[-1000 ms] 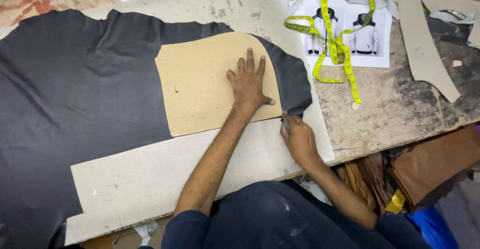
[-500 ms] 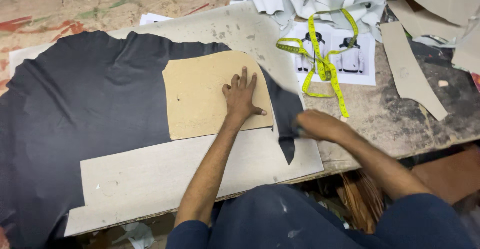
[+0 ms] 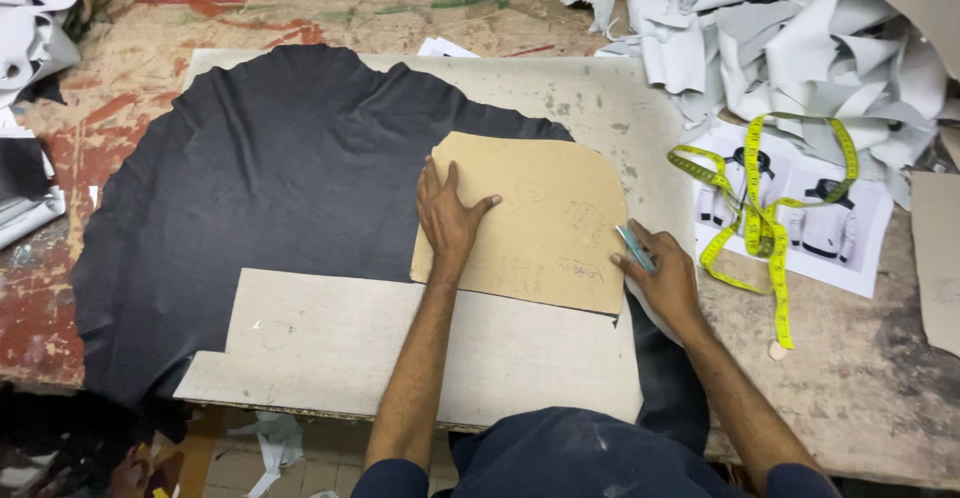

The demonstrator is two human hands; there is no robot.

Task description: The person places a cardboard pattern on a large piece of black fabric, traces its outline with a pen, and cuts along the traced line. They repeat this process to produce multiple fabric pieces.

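Left arm: bare forearm reaching straight forward from the lower edge of the view, dark blue sleeve at the elbow.
Left hand [image 3: 450,216]: palm down, flat, fingers spread and pointing away, thumb out to the right.
Right arm: bare forearm angled up and leftward from the lower right corner.
Right hand [image 3: 668,276]: knuckles up, fingers curled in a pinch grip.
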